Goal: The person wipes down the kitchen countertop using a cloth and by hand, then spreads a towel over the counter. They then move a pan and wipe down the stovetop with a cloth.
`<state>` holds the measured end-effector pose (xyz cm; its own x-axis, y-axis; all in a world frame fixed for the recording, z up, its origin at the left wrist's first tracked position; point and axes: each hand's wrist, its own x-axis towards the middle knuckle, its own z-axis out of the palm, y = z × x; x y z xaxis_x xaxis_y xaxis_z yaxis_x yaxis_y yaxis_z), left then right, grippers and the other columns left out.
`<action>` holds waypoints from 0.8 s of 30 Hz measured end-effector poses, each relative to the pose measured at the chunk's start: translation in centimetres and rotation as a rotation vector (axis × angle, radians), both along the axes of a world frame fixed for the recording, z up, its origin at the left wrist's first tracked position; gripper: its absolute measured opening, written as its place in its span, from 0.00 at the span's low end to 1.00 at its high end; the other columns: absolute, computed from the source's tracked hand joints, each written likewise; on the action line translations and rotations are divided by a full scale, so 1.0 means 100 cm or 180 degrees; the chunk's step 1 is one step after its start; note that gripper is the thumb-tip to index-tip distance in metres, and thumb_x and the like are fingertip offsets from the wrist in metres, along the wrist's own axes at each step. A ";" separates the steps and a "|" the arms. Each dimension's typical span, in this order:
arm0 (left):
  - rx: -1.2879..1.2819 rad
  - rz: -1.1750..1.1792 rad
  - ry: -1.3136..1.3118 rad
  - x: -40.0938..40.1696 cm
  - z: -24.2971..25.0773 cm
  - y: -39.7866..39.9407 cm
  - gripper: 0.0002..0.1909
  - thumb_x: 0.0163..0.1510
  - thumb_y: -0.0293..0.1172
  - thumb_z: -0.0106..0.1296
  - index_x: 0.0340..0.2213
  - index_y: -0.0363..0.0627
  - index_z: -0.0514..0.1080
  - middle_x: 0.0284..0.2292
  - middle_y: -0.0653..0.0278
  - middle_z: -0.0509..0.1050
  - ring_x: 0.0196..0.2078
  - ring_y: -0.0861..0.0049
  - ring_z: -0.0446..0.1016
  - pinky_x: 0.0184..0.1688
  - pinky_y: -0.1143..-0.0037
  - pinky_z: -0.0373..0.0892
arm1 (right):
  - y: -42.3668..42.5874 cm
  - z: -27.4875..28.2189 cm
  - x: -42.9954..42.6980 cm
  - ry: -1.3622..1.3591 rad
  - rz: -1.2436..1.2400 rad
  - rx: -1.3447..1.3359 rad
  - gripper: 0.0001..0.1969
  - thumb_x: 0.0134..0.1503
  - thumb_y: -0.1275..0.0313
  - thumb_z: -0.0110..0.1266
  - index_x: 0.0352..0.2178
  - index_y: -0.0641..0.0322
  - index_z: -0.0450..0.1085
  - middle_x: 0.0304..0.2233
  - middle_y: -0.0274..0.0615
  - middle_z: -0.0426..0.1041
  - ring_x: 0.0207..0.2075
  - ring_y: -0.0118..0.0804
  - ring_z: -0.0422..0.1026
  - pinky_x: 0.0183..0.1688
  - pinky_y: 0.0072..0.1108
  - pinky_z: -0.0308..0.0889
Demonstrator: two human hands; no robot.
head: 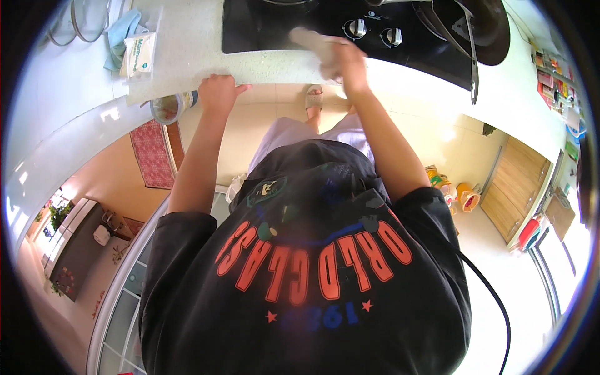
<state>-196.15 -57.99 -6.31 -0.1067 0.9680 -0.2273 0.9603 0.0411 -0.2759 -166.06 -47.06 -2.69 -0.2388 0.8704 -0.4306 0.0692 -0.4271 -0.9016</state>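
A pale cloth, blurred by motion, is in my right hand, at the front edge of the black glass gas hob. Part of the cloth reaches over the hob's surface, left of two silver control knobs. My left hand rests at the front edge of the light countertop, its thumb pointing right. The fingers of that hand are folded out of sight, so their grip is unclear.
A dark wok and a long-handled metal utensil sit at the hob's right. On the left are a blue cloth, a tissue pack and glass lids. A bucket-like container is below the counter edge.
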 end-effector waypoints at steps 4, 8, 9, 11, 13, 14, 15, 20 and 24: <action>0.0241 0.0139 0.0080 0.004 0.007 -0.006 0.33 0.36 0.68 0.60 0.15 0.44 0.76 0.19 0.57 0.74 0.24 0.63 0.75 0.23 0.70 0.69 | -0.018 -0.005 0.091 0.1121 -0.1788 -0.0612 0.22 0.58 0.59 0.46 0.48 0.62 0.68 0.46 0.42 0.72 0.48 0.40 0.71 0.50 0.32 0.67; 0.0287 -0.0007 -0.0002 0.000 0.005 -0.006 0.37 0.39 0.71 0.58 0.15 0.40 0.75 0.18 0.58 0.74 0.22 0.63 0.76 0.20 0.68 0.69 | -0.038 -0.028 0.161 -0.0410 -0.1847 0.0605 0.19 0.64 0.59 0.43 0.45 0.61 0.72 0.40 0.41 0.76 0.44 0.35 0.74 0.42 0.24 0.67; 0.0282 0.0003 0.0003 0.000 0.005 -0.007 0.37 0.39 0.71 0.58 0.15 0.40 0.75 0.18 0.58 0.74 0.22 0.63 0.76 0.20 0.68 0.69 | -0.043 -0.038 0.164 -0.0942 -0.1510 0.0628 0.19 0.65 0.58 0.42 0.44 0.61 0.72 0.38 0.40 0.76 0.43 0.34 0.74 0.39 0.22 0.66; 0.0178 0.0015 -0.0040 0.001 0.005 -0.003 0.37 0.39 0.70 0.59 0.16 0.39 0.76 0.19 0.57 0.75 0.22 0.63 0.77 0.20 0.69 0.70 | -0.054 -0.061 0.133 -0.0584 -0.1101 0.0913 0.22 0.68 0.56 0.37 0.52 0.62 0.67 0.48 0.39 0.72 0.47 0.31 0.70 0.48 0.22 0.64; 0.0160 0.0100 -0.0055 0.007 0.009 0.003 0.35 0.38 0.68 0.60 0.16 0.41 0.76 0.21 0.55 0.76 0.25 0.61 0.76 0.22 0.68 0.69 | -0.060 -0.076 0.095 -0.0009 -0.0692 0.0902 0.23 0.70 0.58 0.36 0.55 0.62 0.64 0.55 0.38 0.67 0.51 0.29 0.67 0.53 0.23 0.63; 0.0133 0.0190 -0.0082 0.010 0.010 0.002 0.33 0.37 0.66 0.62 0.15 0.42 0.76 0.22 0.54 0.77 0.27 0.59 0.76 0.23 0.68 0.69 | -0.065 -0.071 0.069 -0.0457 -0.0397 0.0478 0.21 0.70 0.59 0.37 0.52 0.64 0.67 0.51 0.39 0.70 0.50 0.30 0.67 0.53 0.23 0.63; 0.0121 0.0185 -0.0078 0.010 0.010 -0.001 0.33 0.37 0.66 0.62 0.15 0.42 0.76 0.22 0.54 0.77 0.27 0.59 0.76 0.23 0.68 0.69 | -0.069 -0.065 0.042 -0.0896 -0.0011 0.0079 0.19 0.69 0.61 0.38 0.49 0.65 0.70 0.46 0.40 0.73 0.49 0.31 0.68 0.53 0.23 0.63; -0.0177 0.0461 -0.0255 0.007 0.012 0.004 0.35 0.40 0.68 0.60 0.21 0.41 0.79 0.24 0.55 0.77 0.28 0.60 0.79 0.27 0.66 0.73 | -0.050 -0.010 -0.058 0.0021 0.0200 -0.1045 0.22 0.62 0.59 0.49 0.49 0.67 0.70 0.36 0.43 0.73 0.40 0.36 0.71 0.45 0.27 0.66; -0.0061 0.0552 -0.0137 0.014 0.017 0.005 0.35 0.40 0.68 0.60 0.24 0.40 0.80 0.27 0.55 0.78 0.33 0.59 0.79 0.30 0.65 0.73 | -0.039 -0.065 -0.041 0.0602 0.0052 -0.0308 0.23 0.58 0.64 0.54 0.51 0.68 0.67 0.44 0.48 0.73 0.47 0.45 0.71 0.52 0.31 0.66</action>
